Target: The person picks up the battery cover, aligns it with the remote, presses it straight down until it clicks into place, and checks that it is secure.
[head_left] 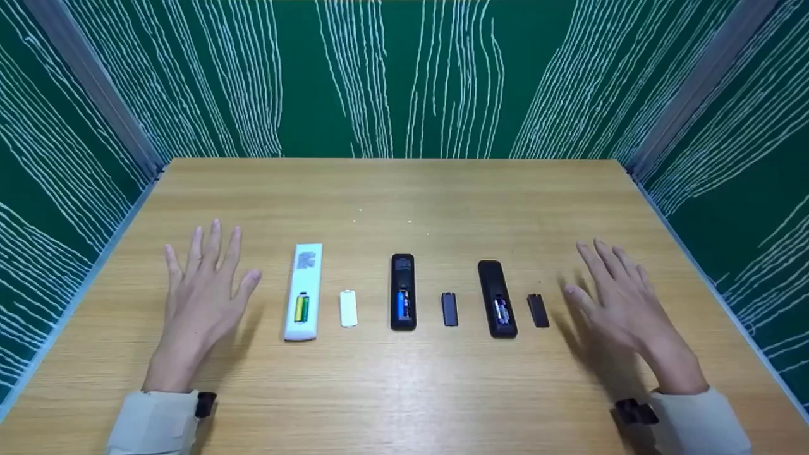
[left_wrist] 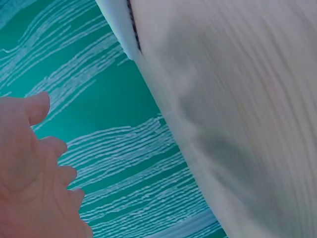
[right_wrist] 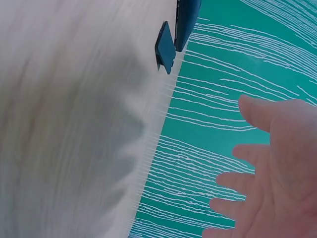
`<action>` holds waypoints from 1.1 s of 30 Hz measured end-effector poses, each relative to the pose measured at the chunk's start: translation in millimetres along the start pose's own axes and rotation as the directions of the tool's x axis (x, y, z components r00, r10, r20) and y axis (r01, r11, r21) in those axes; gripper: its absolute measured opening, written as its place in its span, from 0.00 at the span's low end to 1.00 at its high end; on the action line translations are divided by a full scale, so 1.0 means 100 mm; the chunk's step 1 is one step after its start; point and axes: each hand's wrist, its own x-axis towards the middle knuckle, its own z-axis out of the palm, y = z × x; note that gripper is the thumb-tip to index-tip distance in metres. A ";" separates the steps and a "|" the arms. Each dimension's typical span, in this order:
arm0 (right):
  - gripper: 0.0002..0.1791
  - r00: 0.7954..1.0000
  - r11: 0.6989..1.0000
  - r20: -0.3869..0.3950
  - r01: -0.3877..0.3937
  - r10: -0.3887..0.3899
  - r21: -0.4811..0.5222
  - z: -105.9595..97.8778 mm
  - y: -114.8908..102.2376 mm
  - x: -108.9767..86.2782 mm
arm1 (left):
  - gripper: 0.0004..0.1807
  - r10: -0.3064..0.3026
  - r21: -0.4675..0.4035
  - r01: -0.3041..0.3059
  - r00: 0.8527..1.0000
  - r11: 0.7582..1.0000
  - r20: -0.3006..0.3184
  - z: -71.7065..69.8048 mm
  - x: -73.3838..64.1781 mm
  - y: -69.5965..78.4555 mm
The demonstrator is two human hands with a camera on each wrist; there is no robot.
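Observation:
My left hand (head_left: 205, 300) hovers over the table with fingers spread, left of a white remote control (head_left: 304, 268). That remote lies back up, its battery bay showing green-yellow batteries (head_left: 302, 309). A white battery cover (head_left: 348, 308) lies to its right. In the middle is a black remote (head_left: 403, 272) with a blue and a dark battery (head_left: 403, 304) in its bay, beside a dark cover (head_left: 449, 309). Another black remote (head_left: 493, 278) holds purplish batteries (head_left: 502, 311). Its cover (head_left: 538, 310) is nearest my right hand (head_left: 616, 303), which is held above the table, fingers extended, holding nothing.
The wooden table (head_left: 404, 392) carries the remotes and covers in one row. A few tiny pale specks lie behind them. Green walls (head_left: 430, 76) with white wavy lines enclose the back and both sides. Each wrist wears a dark strap (head_left: 636, 412).

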 end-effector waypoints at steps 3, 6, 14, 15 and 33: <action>0.44 0.999 0.999 0.037 -0.015 0.013 0.048 -0.03 -0.01 0.01 | 0.44 0.013 -0.029 -0.013 1.000 0.999 0.000 -0.01 0.02 0.08; 0.43 0.997 0.995 0.074 -0.042 0.035 0.092 -0.08 -0.01 0.04 | 0.43 0.027 -0.075 -0.027 1.000 0.997 -0.001 -0.03 0.06 0.18; 0.44 0.981 0.989 0.191 -0.067 0.041 0.129 -0.16 -0.04 0.14 | 0.43 0.076 -0.203 -0.072 0.997 0.977 0.015 0.01 0.21 0.60; 0.44 0.980 0.989 0.197 -0.063 0.035 0.133 -0.17 -0.05 0.15 | 0.44 0.082 -0.218 -0.077 0.997 0.973 0.013 0.02 0.23 0.67; 0.31 0.977 0.959 0.213 -0.039 -0.023 0.282 -0.09 -0.04 0.35 | 0.43 0.244 -0.545 -0.151 0.965 0.825 0.101 0.50 0.25 2.12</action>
